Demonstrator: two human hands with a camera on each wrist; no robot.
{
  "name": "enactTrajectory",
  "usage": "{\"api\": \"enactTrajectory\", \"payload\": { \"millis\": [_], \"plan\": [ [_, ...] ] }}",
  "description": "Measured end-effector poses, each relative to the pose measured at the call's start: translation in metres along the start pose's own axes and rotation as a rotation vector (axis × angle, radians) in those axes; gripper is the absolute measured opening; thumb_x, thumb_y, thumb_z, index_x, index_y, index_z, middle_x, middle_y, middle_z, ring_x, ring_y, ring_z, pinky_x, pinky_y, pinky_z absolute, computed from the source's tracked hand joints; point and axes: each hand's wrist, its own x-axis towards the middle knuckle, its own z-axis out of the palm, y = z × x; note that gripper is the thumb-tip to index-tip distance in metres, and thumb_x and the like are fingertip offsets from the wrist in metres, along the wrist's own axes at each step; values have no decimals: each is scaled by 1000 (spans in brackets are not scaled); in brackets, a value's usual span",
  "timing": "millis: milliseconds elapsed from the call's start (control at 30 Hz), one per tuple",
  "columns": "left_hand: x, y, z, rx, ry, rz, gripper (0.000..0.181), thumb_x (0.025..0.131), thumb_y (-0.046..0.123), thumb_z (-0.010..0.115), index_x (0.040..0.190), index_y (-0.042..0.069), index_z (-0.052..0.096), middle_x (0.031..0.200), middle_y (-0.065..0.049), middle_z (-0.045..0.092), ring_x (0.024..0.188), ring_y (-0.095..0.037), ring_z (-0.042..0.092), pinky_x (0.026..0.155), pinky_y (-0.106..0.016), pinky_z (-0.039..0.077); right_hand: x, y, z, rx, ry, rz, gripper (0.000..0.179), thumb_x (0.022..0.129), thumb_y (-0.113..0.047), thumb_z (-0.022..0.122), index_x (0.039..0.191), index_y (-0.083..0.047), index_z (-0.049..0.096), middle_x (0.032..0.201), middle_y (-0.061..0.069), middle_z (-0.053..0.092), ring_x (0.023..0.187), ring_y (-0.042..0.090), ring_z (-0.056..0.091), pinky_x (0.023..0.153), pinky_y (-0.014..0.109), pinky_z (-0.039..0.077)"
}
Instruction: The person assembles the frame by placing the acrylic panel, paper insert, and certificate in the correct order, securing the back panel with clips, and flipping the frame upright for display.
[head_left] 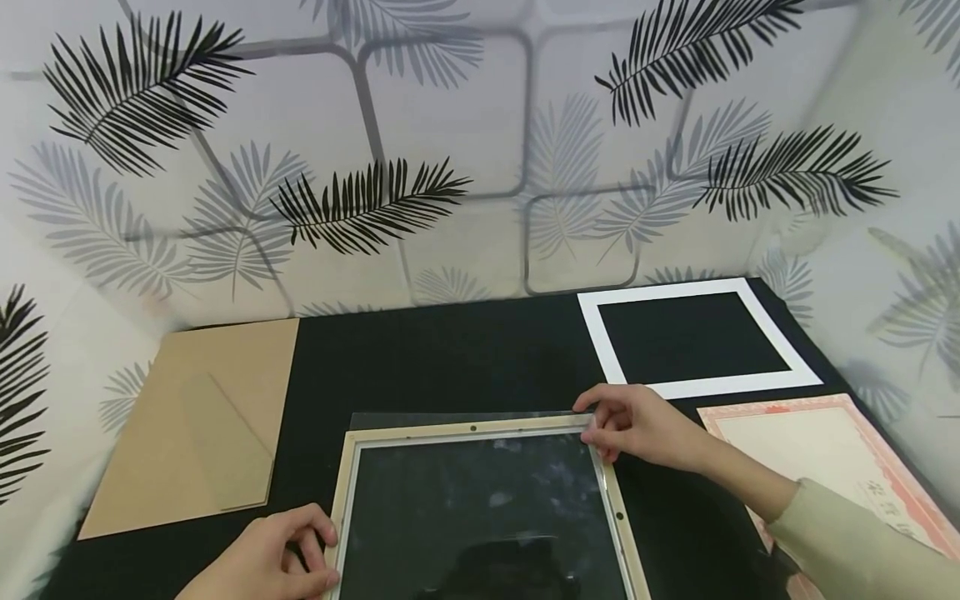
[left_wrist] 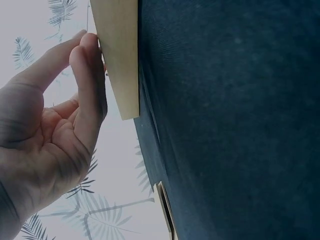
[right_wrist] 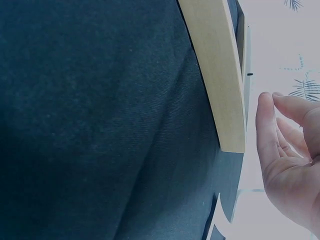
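A light wooden picture frame (head_left: 472, 428) lies on black cloth at the front centre in the head view. Over it is a clear sheet (head_left: 420, 419), whose far edge sticks out past the frame's top rail. My right hand (head_left: 637, 429) pinches the sheet at its far right corner, above the frame's corner. At the left rail, my left hand (head_left: 277, 554) holds the sheet's left edge between thumb and fingers. The left wrist view puts those fingertips beside the top of the frame's side (left_wrist: 120, 65). Thumb and forefinger meet in the right wrist view, above the wooden rail (right_wrist: 220, 75).
A brown backing board (head_left: 187, 417) lies at the left. The white mat (head_left: 697, 387) with a rectangular opening is at the back right. In front of it lies a pink-bordered certificate (head_left: 795, 442), partly under the right forearm. A leaf-patterned curtain (head_left: 450, 225) hangs behind.
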Motion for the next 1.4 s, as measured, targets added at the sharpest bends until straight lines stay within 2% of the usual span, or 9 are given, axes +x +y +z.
{"api": "enactTrajectory", "payload": {
  "millis": [100, 267, 367, 567, 700, 900, 1200, 1300, 1400],
  "plan": [
    [-1, 1, 1, -30, -15, -26, 32, 82, 18, 72, 103, 4, 52, 75, -6, 58, 57, -22, 60, 58, -27, 51, 1, 0, 0, -22, -2, 1, 36, 86, -8, 67, 119, -1, 54, 80, 12, 63, 64, 24, 64, 56, 38, 54],
    [-1, 1, 3, -30, -28, -17, 36, 80, 18, 75, 102, 4, 50, 75, -6, 57, 54, -22, 60, 58, -27, 50, 2, -1, 1, -36, -13, 1, 36, 86, -10, 68, 118, 0, 55, 79, 11, 62, 64, 24, 64, 56, 37, 54],
    [-2, 0, 3, -48, -46, 14, 39, 80, 17, 75, 104, 2, 47, 76, -7, 57, 55, -22, 60, 58, -28, 50, 2, -2, 1, -41, -19, -7, 36, 86, -12, 69, 117, 0, 55, 79, 11, 61, 63, 23, 64, 56, 37, 54],
    [-1, 2, 2, -104, -84, 1, 49, 80, 17, 75, 109, -3, 41, 78, -10, 57, 58, -24, 60, 59, -27, 51, 2, -4, 1, -22, -28, -7, 36, 87, -13, 68, 118, -1, 56, 80, 11, 62, 64, 24, 64, 57, 38, 54],
    [-1, 2, 3, -96, -108, 25, 53, 79, 18, 76, 109, -3, 38, 75, -8, 57, 58, -21, 60, 57, -26, 51, 2, -3, 1, -32, -24, -4, 35, 86, -11, 68, 117, -2, 56, 79, 12, 62, 62, 23, 64, 56, 38, 54],
    [-1, 0, 3, -25, -113, 93, 50, 79, 18, 76, 107, -1, 40, 71, -2, 58, 59, -15, 60, 56, -26, 50, 1, 2, 4, -65, -7, 2, 35, 85, -2, 68, 117, -1, 56, 79, 13, 60, 60, 24, 63, 54, 38, 54],
    [0, 3, 3, -40, -99, 22, 43, 80, 18, 75, 104, 0, 45, 75, -6, 58, 59, -20, 60, 58, -27, 51, -2, 0, 5, -158, -3, 24, 34, 85, -13, 70, 116, -6, 57, 77, 5, 62, 58, 18, 62, 57, 33, 53],
    [0, 3, 3, -36, -88, 1, 41, 79, 19, 76, 101, 2, 46, 75, -6, 57, 57, -20, 59, 57, -27, 50, -2, -3, 6, -172, 6, 20, 35, 85, -15, 71, 116, -5, 57, 84, 6, 61, 59, 18, 62, 57, 32, 53],
    [1, 4, 3, -6, -81, 1, 41, 78, 22, 77, 99, 3, 47, 74, -4, 56, 56, -18, 57, 56, -25, 49, -1, -2, 5, -245, 22, 1, 34, 84, -18, 72, 114, -6, 59, 93, 5, 59, 61, 15, 60, 55, 29, 52]
  ]
}}
